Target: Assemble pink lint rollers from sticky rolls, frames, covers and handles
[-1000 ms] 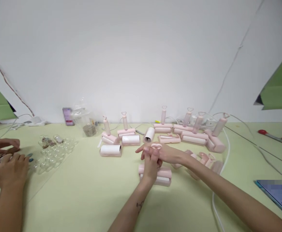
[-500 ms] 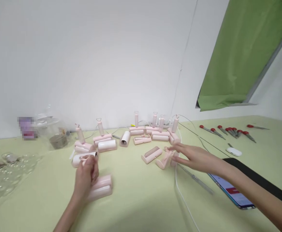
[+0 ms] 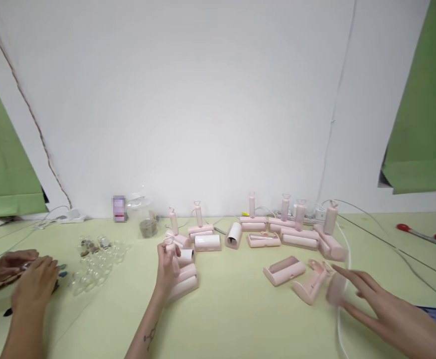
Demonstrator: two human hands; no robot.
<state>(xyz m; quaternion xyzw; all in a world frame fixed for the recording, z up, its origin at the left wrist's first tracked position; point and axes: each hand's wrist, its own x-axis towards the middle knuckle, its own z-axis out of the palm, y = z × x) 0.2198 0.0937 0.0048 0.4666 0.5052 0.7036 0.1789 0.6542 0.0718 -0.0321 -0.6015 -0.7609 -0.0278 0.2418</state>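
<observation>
My left hand (image 3: 166, 269) is closed around a slim pink tube (image 3: 174, 262) with a loop on its top end. Just beside that hand lies a pink-and-white cylinder case (image 3: 186, 284). On the right, my right hand (image 3: 389, 311) has its fingers stretched apart around a blurred pink piece (image 3: 336, 289); whether they touch it I cannot tell. Left of this piece are an opened pink half-shell (image 3: 310, 285) and a pink case with a long slot (image 3: 285, 270). Similar pink tubes (image 3: 251, 205) stand upright behind in a loose arc, near pink-and-white cases (image 3: 300, 239).
Another person's hands (image 3: 34, 286) work at the far left, near clear bubbled plastic (image 3: 100, 267). A clear bag (image 3: 143, 214) stands by the wall. White cable (image 3: 340, 319) runs past my right hand. Red-handled tools (image 3: 404, 228) lie at the right.
The view has swung left, so the things sit further right and another person's hands have come in. My left hand has lifted away from the pink-and-white case with the tube; my right stays by the pink piece.
</observation>
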